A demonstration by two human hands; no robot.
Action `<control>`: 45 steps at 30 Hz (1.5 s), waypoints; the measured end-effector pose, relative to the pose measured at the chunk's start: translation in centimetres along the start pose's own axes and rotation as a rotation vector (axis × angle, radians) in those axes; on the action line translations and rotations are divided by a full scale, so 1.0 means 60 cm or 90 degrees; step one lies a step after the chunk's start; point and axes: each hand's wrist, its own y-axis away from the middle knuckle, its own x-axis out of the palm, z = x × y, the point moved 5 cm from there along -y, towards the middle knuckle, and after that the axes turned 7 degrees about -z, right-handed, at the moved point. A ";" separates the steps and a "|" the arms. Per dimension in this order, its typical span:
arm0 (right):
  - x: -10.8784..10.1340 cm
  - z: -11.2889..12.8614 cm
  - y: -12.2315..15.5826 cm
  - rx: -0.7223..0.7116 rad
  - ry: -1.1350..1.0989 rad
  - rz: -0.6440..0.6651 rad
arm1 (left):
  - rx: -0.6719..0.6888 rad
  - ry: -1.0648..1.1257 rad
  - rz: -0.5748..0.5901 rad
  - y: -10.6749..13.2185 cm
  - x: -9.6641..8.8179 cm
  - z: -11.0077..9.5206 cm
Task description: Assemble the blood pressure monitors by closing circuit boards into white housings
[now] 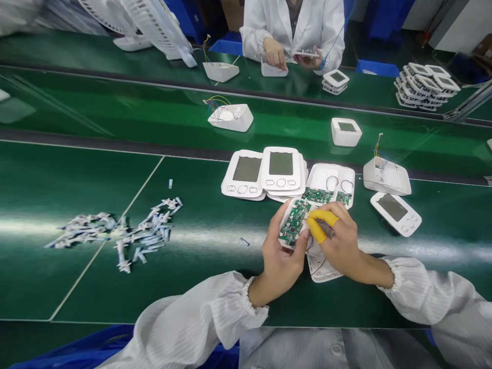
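Your left hand is closed around a white plastic casing, gripping it from below with a green circuit board lying on top. Your right hand is curled and closed, its yellow finger cots pressing against the board's right edge. A thin dark item shows beside them, too small to name. Both white striped cuffs gather at your wrists. Under your hands, a white housing shell lies on the green workbench.

Left of your hands sits a loose pile of small white plastic parts. Just ahead are stacked white display fronts, beside an open casing holding two green boards. Farther right lie a wired white housing and a single display front.

Beyond, on the next green belt, sit a wired housing and a white boxed unit. Across it, a co-worker's hands hold a unit near a stack of display units.
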 end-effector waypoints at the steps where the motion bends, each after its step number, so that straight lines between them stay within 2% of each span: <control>1: 0.000 -0.002 -0.003 -0.001 0.000 0.006 | -0.006 0.003 0.006 -0.003 0.000 0.000; 9: -0.005 -0.022 -0.030 -0.082 0.019 0.074 | -0.094 0.052 0.070 -0.016 -0.007 0.006; 15: 0.004 -0.008 -0.012 0.004 -0.008 0.017 | -0.060 0.036 0.047 -0.008 -0.005 0.007; 18: 0.011 -0.007 -0.011 0.006 0.005 0.016 | -0.058 0.022 0.034 -0.009 -0.006 0.009; 21: 0.011 -0.021 -0.022 -0.009 0.038 0.031 | -0.117 0.032 0.044 -0.016 -0.004 0.020; 24: -0.004 -0.031 -0.031 -0.034 0.077 0.046 | -0.211 0.076 0.080 -0.025 0.003 0.032; 27: -0.034 -0.006 -0.017 -0.112 0.093 0.029 | -0.275 0.145 0.098 -0.034 0.007 0.032; 29: -0.043 0.034 0.013 -0.221 0.062 0.076 | -0.291 0.186 0.092 -0.039 0.006 0.027; 32: -0.030 0.086 0.077 -0.372 0.032 0.301 | -0.293 0.219 0.087 -0.047 0.004 0.022; 34: -0.019 0.098 0.110 -0.432 0.067 0.396 | -0.299 0.226 0.101 -0.051 0.005 0.021; 37: -0.008 0.091 0.124 -0.456 0.091 0.440 | -0.312 0.230 0.119 -0.054 0.006 0.024; 42: -0.012 0.073 0.115 -0.433 0.116 0.426 | -0.293 0.194 0.111 -0.061 0.002 0.026; 45: -0.015 0.070 0.120 -0.429 0.130 0.445 | -0.275 0.171 0.113 -0.065 -0.001 0.025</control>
